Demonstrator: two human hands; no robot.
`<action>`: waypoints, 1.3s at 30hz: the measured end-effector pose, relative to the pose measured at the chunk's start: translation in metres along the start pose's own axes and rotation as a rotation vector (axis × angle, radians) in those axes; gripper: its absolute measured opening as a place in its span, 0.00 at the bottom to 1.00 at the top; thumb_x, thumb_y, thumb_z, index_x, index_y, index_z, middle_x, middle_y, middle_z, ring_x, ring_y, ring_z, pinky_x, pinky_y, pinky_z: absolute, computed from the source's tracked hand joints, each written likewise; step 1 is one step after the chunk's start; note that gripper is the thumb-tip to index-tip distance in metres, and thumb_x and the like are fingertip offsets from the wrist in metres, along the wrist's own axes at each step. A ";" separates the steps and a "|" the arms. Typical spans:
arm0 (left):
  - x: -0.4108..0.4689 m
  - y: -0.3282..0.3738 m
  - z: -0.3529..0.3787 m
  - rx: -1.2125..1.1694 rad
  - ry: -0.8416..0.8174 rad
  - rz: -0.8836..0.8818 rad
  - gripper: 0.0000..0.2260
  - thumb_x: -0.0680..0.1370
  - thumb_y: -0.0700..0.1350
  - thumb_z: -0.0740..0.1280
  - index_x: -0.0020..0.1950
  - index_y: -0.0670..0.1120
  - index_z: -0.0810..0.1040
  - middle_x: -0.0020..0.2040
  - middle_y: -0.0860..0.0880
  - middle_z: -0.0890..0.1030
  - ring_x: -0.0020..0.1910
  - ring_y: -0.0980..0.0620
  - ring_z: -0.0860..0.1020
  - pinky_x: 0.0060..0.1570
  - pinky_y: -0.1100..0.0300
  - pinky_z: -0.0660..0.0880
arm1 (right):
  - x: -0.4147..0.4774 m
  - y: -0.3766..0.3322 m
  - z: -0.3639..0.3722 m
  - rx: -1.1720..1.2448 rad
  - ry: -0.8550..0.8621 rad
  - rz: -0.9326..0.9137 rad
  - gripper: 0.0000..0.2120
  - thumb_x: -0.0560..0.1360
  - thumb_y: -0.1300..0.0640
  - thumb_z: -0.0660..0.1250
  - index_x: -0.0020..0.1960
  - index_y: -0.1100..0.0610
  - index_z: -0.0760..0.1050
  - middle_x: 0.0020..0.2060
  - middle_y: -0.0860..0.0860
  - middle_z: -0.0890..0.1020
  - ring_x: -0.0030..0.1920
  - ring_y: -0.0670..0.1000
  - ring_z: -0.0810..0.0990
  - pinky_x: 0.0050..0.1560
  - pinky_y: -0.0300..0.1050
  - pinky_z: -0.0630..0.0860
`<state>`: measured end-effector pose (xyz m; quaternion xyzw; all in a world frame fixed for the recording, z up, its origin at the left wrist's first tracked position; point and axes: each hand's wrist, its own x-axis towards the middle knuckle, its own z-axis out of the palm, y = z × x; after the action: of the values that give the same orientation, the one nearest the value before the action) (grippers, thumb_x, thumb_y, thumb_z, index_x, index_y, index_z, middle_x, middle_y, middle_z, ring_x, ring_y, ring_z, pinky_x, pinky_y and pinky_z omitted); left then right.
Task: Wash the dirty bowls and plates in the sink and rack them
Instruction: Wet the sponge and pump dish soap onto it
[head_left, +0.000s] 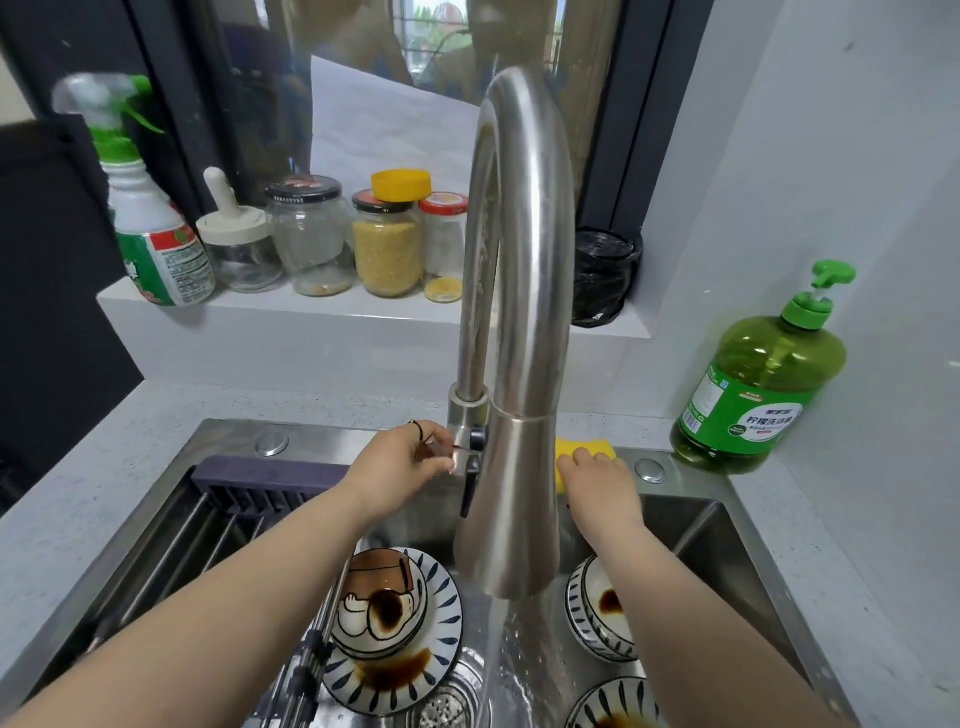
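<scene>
The faucet (519, 312) is hiding the left part of the yellow sponge (587, 446), while the right hand (602, 486) is covering its near side, leaving its grip unclear. The picture's near edge is cutting off the nearest bowl (613, 700). The spray bottle (145, 218) at far left is showing a blurred head.

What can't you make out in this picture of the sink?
All head view.
Sponge: mostly hidden by the right hand and tap; grip unclear.
Front right bowl: cut off by the bottom edge.
Tap lever: partly covered by the left hand gripping it.
Spray bottle label: blurred.
</scene>
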<state>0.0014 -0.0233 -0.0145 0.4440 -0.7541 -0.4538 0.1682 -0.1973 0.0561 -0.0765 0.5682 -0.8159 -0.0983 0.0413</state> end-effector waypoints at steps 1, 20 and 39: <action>-0.004 -0.003 -0.001 0.027 -0.003 0.026 0.04 0.76 0.34 0.62 0.43 0.40 0.75 0.35 0.52 0.74 0.34 0.55 0.71 0.33 0.69 0.66 | -0.001 -0.001 -0.005 -0.030 -0.017 -0.013 0.16 0.75 0.66 0.59 0.62 0.59 0.67 0.59 0.56 0.73 0.59 0.55 0.73 0.55 0.45 0.68; -0.158 0.024 0.074 -0.403 -0.671 0.029 0.16 0.79 0.51 0.61 0.65 0.50 0.66 0.45 0.55 0.77 0.36 0.67 0.75 0.40 0.71 0.72 | -0.178 -0.005 -0.067 0.307 0.640 0.316 0.15 0.48 0.61 0.79 0.26 0.56 0.73 0.35 0.52 0.82 0.34 0.56 0.82 0.33 0.47 0.78; -0.143 -0.023 0.093 -0.885 0.088 -0.276 0.14 0.77 0.33 0.60 0.60 0.48 0.70 0.48 0.45 0.77 0.44 0.47 0.75 0.41 0.55 0.72 | -0.178 -0.100 -0.022 2.142 -0.084 0.657 0.18 0.79 0.61 0.59 0.69 0.58 0.64 0.55 0.57 0.74 0.51 0.54 0.75 0.41 0.41 0.74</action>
<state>0.0305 0.1396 -0.0615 0.4447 -0.4139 -0.7308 0.3112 -0.0389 0.1871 -0.0678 0.0640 -0.5904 0.6510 -0.4728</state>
